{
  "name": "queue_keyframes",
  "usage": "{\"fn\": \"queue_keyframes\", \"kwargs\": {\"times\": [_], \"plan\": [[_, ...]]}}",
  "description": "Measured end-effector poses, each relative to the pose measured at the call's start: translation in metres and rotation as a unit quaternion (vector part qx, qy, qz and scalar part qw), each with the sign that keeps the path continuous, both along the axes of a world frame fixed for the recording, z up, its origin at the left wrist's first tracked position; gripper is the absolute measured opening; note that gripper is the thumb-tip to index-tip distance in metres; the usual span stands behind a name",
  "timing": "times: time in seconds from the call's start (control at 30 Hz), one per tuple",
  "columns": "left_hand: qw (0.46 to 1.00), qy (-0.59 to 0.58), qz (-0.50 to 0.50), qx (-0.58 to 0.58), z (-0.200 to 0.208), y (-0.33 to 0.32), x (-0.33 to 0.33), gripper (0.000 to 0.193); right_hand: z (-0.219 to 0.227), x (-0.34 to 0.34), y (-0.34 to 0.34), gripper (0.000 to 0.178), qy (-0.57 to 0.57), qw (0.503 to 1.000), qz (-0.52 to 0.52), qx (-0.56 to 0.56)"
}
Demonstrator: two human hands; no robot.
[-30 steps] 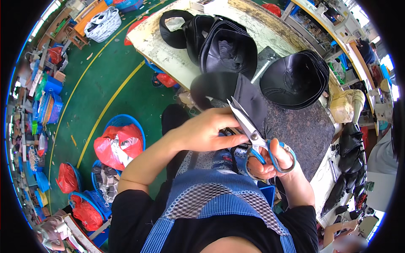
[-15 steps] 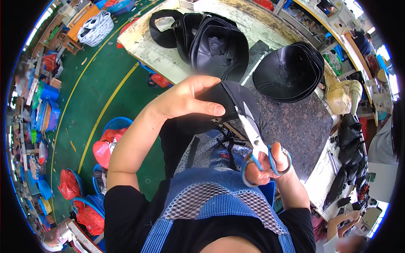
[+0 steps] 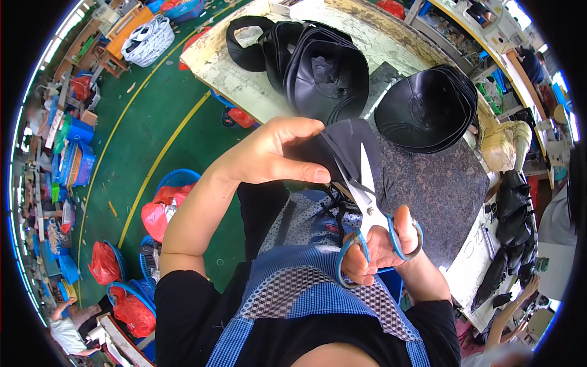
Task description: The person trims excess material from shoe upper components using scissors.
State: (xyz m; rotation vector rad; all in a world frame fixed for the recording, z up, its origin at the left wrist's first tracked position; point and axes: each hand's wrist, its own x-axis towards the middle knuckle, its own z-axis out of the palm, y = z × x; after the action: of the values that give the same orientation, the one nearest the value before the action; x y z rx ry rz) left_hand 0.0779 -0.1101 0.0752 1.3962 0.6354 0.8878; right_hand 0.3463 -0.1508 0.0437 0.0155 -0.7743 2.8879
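Beside a dark stone slab, a person works a black piece with scissors; far to the slab's left, a blue basket holds a red plastic bag; nearer the slab's left side, the left hand grips the black piece between thumb and fingers, some fingers hidden behind it; beyond the slab's upper left lies a stack of black, bowl-like pieces.

The held piece is raised against the slab's left edge in this view, and the scissors reach up to it, blades partly parted; contact cannot be told; the right hand, just off the slab's lower left, is closed around the blue handles, thumb through one loop; a second stack stands at the slab's far edge.

Clean work here likely calls for a taut edge, left thumb well clear of the blades, and short snips with the tips, lest the points nick the black surface.
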Motion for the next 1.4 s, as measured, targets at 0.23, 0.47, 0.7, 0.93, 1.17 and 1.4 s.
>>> {"fn": "queue_keyframes", "kwargs": {"times": [0.23, 0.47, 0.7, 0.93, 1.17, 1.4], "plan": [[1.000, -0.022, 0.005, 0.010, -0.014, -0.004, 0.002, 0.029, 0.000, -0.003, -0.001, 0.092, 0.008, 1.000, 0.004, -0.020], [1.000, -0.011, 0.004, 0.003, -0.007, -0.008, 0.005, 0.030, -0.005, 0.014, 0.002, 0.082, -0.090, 0.996, -0.018, 0.005], [0.998, 0.048, -0.007, 0.047, 0.006, -0.008, 0.014, 0.034, 0.008, 0.010, 0.008, 0.078, -0.097, 0.994, -0.046, 0.012], [0.994, -0.015, 0.080, -0.067, 0.011, -0.008, 0.018, 0.022, 0.022, 0.028, 0.016, 0.074, -0.149, 0.922, -0.265, 0.239], [0.971, -0.123, 0.183, -0.091, 0.015, 0.015, 0.026, 0.013, 0.030, 0.034, 0.018, 0.059, -0.306, 0.739, -0.447, 0.400], [0.939, -0.192, 0.203, -0.202, -0.003, 0.035, 0.024, 0.020, 0.030, 0.039, 0.019, 0.056, -0.439, 0.639, -0.356, 0.522]]}}
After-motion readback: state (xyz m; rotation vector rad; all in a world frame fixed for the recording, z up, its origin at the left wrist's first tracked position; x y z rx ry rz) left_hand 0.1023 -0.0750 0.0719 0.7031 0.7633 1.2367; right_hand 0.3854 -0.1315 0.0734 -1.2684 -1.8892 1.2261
